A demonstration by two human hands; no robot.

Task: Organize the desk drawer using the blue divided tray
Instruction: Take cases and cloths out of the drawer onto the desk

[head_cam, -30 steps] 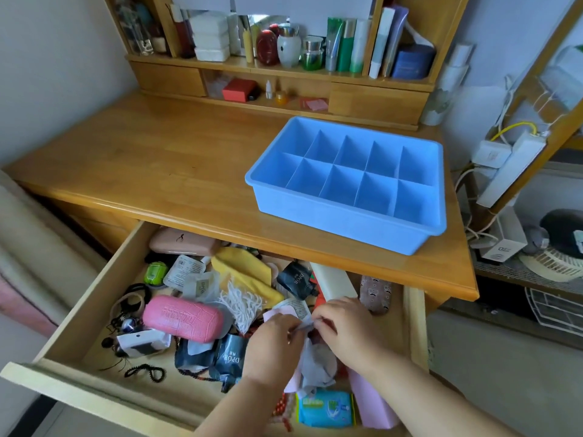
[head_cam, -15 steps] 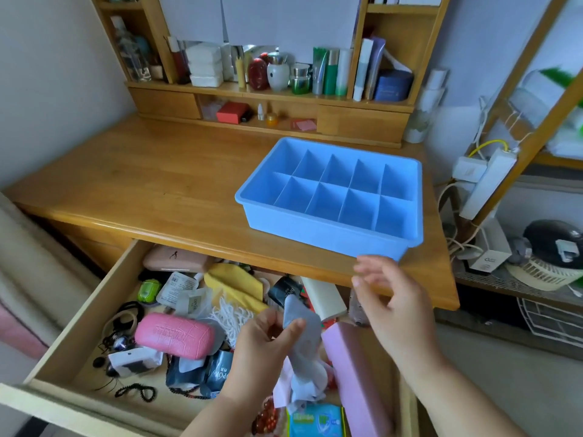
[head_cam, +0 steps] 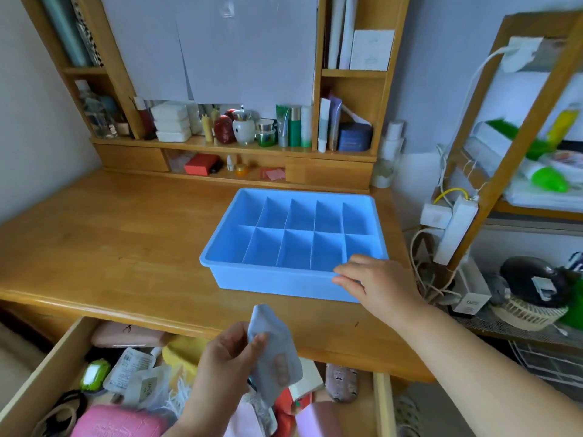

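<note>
The blue divided tray (head_cam: 284, 279) sits empty on the wooden desk (head_cam: 120, 247), towards the right. My right hand (head_cam: 375, 282) rests on its near right corner, fingers touching the rim and front wall. My left hand (head_cam: 227, 361) holds a pale grey-blue flat packet (head_cam: 277, 357) above the open drawer (head_cam: 34, 383), just in front of the desk edge. The drawer is crowded with a pink case (head_cam: 123, 421), a green item (head_cam: 93, 375), sachets (head_cam: 132, 370), a yellow cloth (head_cam: 183, 351) and a lilac box (head_cam: 318, 419).
A shelf unit (head_cam: 233, 149) at the back of the desk carries bottles, jars and boxes. To the right stands a wooden rack (head_cam: 517, 127) with a power strip (head_cam: 454, 228), cables and a small fan (head_cam: 533, 298) on a lower wire shelf.
My right hand left the drawer and moved up to the tray's near right corner. My left hand lifted the packet higher out of the drawer. The camera tilted upward.
</note>
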